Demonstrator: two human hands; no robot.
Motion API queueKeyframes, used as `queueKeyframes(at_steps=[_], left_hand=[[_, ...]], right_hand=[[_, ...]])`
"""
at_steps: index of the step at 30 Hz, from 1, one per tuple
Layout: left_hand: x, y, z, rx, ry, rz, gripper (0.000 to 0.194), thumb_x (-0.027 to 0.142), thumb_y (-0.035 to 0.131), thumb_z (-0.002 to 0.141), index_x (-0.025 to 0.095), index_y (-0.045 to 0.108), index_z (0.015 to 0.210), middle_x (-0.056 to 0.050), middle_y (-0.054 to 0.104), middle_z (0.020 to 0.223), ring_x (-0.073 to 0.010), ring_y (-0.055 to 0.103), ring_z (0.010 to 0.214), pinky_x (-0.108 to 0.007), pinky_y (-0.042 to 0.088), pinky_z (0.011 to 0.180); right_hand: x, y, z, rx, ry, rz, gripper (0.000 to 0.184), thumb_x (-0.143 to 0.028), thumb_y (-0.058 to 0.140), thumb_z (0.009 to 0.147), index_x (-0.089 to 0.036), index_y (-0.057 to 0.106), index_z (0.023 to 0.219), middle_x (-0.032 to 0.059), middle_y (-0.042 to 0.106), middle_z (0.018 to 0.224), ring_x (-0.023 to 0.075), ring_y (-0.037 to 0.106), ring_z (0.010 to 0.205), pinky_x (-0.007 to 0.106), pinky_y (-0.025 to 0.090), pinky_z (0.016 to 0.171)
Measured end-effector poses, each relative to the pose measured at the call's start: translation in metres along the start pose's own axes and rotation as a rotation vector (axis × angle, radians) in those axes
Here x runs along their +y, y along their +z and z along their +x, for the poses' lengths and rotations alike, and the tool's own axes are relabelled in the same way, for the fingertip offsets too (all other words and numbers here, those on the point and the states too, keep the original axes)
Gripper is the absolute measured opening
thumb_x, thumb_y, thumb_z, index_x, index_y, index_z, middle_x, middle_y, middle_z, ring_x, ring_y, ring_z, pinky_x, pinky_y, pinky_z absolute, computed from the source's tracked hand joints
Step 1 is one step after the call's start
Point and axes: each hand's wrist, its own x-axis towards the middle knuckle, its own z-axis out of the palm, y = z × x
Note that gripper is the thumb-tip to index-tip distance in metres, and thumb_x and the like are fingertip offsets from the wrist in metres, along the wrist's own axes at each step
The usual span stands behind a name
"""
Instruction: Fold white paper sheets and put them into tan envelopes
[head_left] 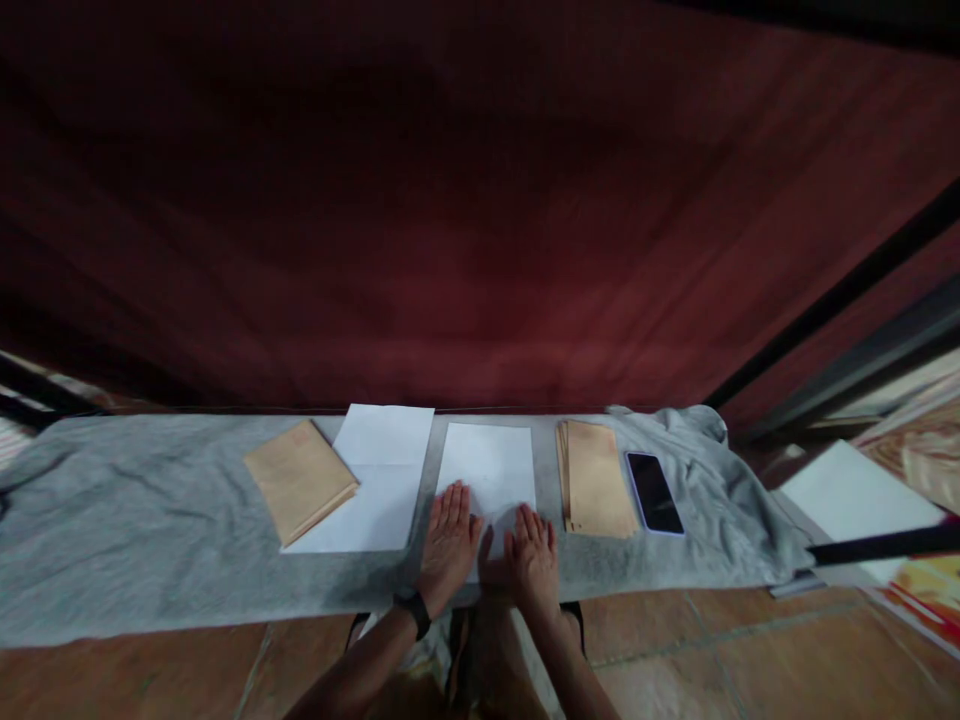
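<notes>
A white sheet of paper [487, 455] lies flat in front of me on the grey cloth. My left hand [450, 535] rests on its lower left part, fingers stretched out and palm down. On the lower right part lies my right hand [534, 550], likewise flat with its fingers extended. Left of them are more white sheets [382, 500], creased across the middle, with a stack of brown envelopes [300, 475] partly on top. Close to my right hand sits a second stack of brown envelopes [596, 480].
Grey cloth [150, 510] covers the long narrow surface and bunches up at the right end. A phone [654, 493] with a dark screen lies right of the envelopes. A dark red panel [480, 250] rises behind. Tiled floor [660, 650] shows below; white boards [855, 500] stand at far right.
</notes>
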Motion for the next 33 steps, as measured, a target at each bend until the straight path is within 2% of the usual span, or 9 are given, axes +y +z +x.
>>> queueKeyframes(at_steps=[4, 7, 11, 17, 24, 33], left_hand=[[0.005, 0.009, 0.040, -0.030, 0.122, -0.050, 0.058, 0.019, 0.028, 0.099, 0.012, 0.030, 0.157, -0.012, 0.037, 0.162, -0.0225, 0.028, 0.152, -0.047, 0.027, 0.124], [0.003, 0.019, 0.077, -0.077, 0.184, -0.070, 0.058, 0.018, 0.028, 0.099, 0.011, 0.031, 0.156, -0.014, 0.037, 0.161, -0.0239, 0.029, 0.151, -0.047, 0.030, 0.122], [-0.012, 0.029, 0.106, -0.114, 0.173, -0.038, 0.059, 0.017, 0.031, 0.098, 0.012, 0.032, 0.156, -0.015, 0.038, 0.160, -0.0248, 0.029, 0.152, -0.050, 0.028, 0.122], [-0.029, 0.028, 0.117, -0.084, 0.191, -0.027, 0.055, 0.021, 0.029, 0.100, 0.012, 0.036, 0.154, -0.014, 0.038, 0.161, -0.0232, 0.027, 0.152, -0.046, 0.026, 0.123], [-0.045, 0.028, 0.122, 0.004, 0.068, -0.027, 0.057, 0.032, 0.028, 0.102, 0.013, 0.034, 0.156, -0.013, 0.045, 0.157, -0.0233, 0.031, 0.151, -0.046, 0.027, 0.123], [-0.059, 0.025, 0.090, 0.077, -0.093, -0.005, 0.059, 0.035, 0.030, 0.102, 0.004, 0.037, 0.152, -0.021, 0.042, 0.157, -0.0286, 0.032, 0.150, -0.049, 0.031, 0.121]], right_hand=[[-0.008, 0.006, 0.057, -0.039, -0.052, 0.098, 0.050, -0.032, 0.029, 0.105, -0.013, 0.052, 0.146, 0.0137, 0.051, 0.152, 0.0251, 0.046, 0.141, 0.044, 0.035, 0.116], [-0.015, 0.017, 0.101, -0.067, -0.094, 0.128, 0.052, -0.032, 0.025, 0.106, -0.016, 0.047, 0.150, 0.0118, 0.050, 0.153, 0.0227, 0.045, 0.142, 0.043, 0.034, 0.117], [-0.014, 0.035, 0.131, -0.111, -0.133, 0.065, 0.048, -0.034, 0.030, 0.107, -0.022, 0.046, 0.151, 0.0079, 0.050, 0.154, 0.0203, 0.042, 0.144, 0.043, 0.029, 0.120], [-0.004, 0.049, 0.140, -0.105, -0.127, -0.005, 0.049, -0.037, 0.032, 0.107, -0.025, 0.042, 0.153, 0.0078, 0.041, 0.159, 0.0239, 0.037, 0.147, 0.047, 0.022, 0.121], [0.012, 0.053, 0.149, -0.076, -0.020, -0.052, 0.051, -0.036, 0.033, 0.105, -0.019, 0.042, 0.153, 0.0118, 0.042, 0.158, 0.0259, 0.038, 0.146, 0.048, 0.023, 0.120], [0.028, 0.046, 0.137, 0.044, 0.115, -0.067, 0.059, -0.039, 0.027, 0.105, -0.007, 0.040, 0.153, 0.0203, 0.043, 0.156, 0.0316, 0.041, 0.144, 0.052, 0.026, 0.118]])
